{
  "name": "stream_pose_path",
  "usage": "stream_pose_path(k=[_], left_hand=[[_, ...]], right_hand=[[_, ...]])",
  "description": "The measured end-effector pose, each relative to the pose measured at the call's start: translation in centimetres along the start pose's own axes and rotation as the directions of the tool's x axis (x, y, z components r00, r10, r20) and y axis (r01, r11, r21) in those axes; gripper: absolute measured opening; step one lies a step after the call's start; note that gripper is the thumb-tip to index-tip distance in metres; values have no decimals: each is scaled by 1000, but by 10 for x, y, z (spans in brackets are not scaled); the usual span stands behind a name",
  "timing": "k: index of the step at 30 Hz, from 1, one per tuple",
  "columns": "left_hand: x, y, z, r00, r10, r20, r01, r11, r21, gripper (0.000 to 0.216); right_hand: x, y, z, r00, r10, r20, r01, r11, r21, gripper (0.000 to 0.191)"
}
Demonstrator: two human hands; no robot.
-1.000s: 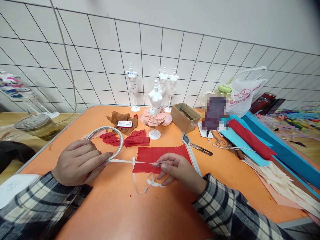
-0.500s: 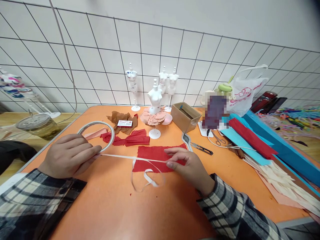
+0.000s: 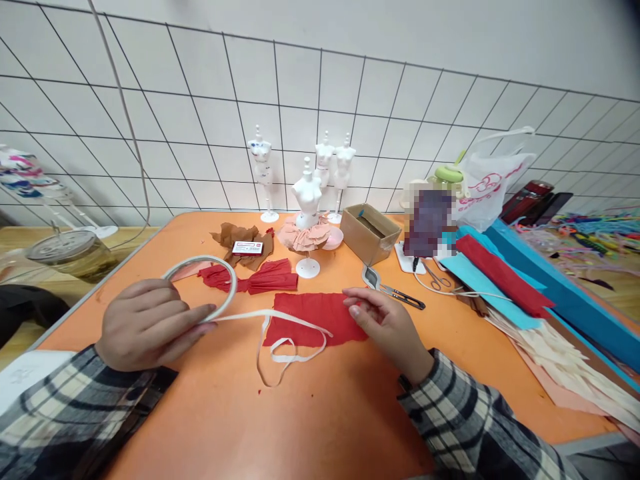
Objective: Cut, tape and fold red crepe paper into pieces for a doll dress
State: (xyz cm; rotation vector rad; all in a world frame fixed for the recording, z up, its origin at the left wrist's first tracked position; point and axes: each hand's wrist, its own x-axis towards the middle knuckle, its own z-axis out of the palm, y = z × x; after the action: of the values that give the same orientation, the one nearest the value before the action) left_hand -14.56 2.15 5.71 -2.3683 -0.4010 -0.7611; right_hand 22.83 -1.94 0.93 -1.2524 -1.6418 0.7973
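My left hand (image 3: 156,325) is closed around the lower edge of a thin white roll of tape (image 3: 234,285), held upright above the table. A narrow white strip (image 3: 257,313) runs from the roll to the right, then loops down over the red crepe paper piece (image 3: 315,310) and the orange tabletop. Over the right end of this red piece hovers my right hand (image 3: 387,327), its fingers loosely bent and apart, with nothing visible in them. The strip's end lies a little to the left of its fingertips.
Behind are a gathered red paper bow (image 3: 270,277), brown crumpled paper (image 3: 225,235) with a small box (image 3: 247,249), and a white mannequin (image 3: 307,193) in a pink skirt. Thread snips (image 3: 407,299), a cardboard box (image 3: 367,243) and coloured paper sheets (image 3: 505,280) lie to the right.
My right hand has let go of the white strip and shifted slightly right. The strip, taut before, now sags and curls. The left hand with the roll has moved slightly right.
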Motion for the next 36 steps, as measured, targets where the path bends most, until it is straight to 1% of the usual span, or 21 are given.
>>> stream_pose_path(k=[3, 6, 7, 9, 11, 13, 14, 15, 18, 20, 22, 24, 26, 28, 29, 31, 32, 33, 35, 36], left_hand=[[4, 12, 2, 1000, 18, 3, -18, 999, -39, 12], [7, 19, 2, 999, 52, 3, -52, 997, -54, 12], [8, 20, 1, 999, 49, -1, -49, 997, -59, 10], [9, 24, 2, 1000, 2, 0, -2, 997, -84, 6], [9, 28, 3, 999, -37, 5, 37, 992, -118, 6], [8, 31, 5, 997, -73, 7, 74, 988, -137, 6], [6, 32, 6, 996, -89, 5, 89, 986, -140, 6], [5, 33, 6, 994, -108, 6, 108, 984, -139, 5], [0, 32, 7, 986, -167, 21, 168, 978, -127, 4], [-2, 30, 8, 981, -191, 24, 193, 973, -124, 4], [-3, 27, 9, 978, -207, 22, 208, 969, -131, 6], [-2, 24, 10, 987, -156, 23, 158, 981, -113, 10], [0, 21, 11, 997, -66, 40, 69, 996, -60, 16], [3, 21, 12, 997, -29, 71, 30, 999, -25, 17], [5, 22, 13, 995, -43, 87, 46, 998, -33, 17], [10, 26, 14, 988, -109, 109, 118, 990, -80, 15], [13, 30, 14, 983, -139, 116, 152, 983, -107, 15], [16, 34, 15, 980, -161, 118, 176, 975, -132, 15], [23, 42, 16, 976, -186, 117, 204, 964, -168, 15], [27, 47, 17, 976, -186, 115, 205, 961, -183, 14]], right_hand=[[-2, -7, 4, 988, -114, 107, 119, 992, -42, 28], [-4, -19, 7, 956, -209, 208, 224, 973, -53, 32], [-5, -24, 8, 943, -231, 239, 249, 967, -46, 33], [-6, -31, 9, 916, -262, 302, 278, 960, -10, 36], [-8, -36, 10, 893, -263, 365, 274, 961, 23, 42], [-10, -37, 11, 875, -221, 431, 243, 970, 4, 51], [-11, -36, 12, 869, -188, 457, 223, 974, -24, 51], [-12, -34, 13, 863, -156, 481, 206, 977, -53, 47], [-12, -27, 16, 846, -95, 525, 165, 982, -88, 23], [-11, -23, 16, 848, -75, 524, 138, 987, -81, 11], [-9, -22, 14, 864, -65, 500, 127, 988, -91, 9], [-8, -23, 11, 875, -77, 477, 152, 981, -121, 11], [-7, -25, 9, 882, -109, 459, 201, 967, -158, 11], [-7, -25, 6, 883, -145, 446, 255, 947, -198, 12], [-7, -24, 4, 881, -157, 446, 277, 936, -217, 13], [-6, -19, 1, 879, -159, 450, 295, 922, -250, 17], [-5, -17, -1, 891, -152, 429, 286, 920, -269, 20], [-4, -15, -3, 912, -144, 383, 268, 918, -293, 24], [-1, -15, -5, 962, -162, 221, 233, 907, -351, 31], [-1, -19, -5, 970, -196, 142, 236, 895, -378, 33]])
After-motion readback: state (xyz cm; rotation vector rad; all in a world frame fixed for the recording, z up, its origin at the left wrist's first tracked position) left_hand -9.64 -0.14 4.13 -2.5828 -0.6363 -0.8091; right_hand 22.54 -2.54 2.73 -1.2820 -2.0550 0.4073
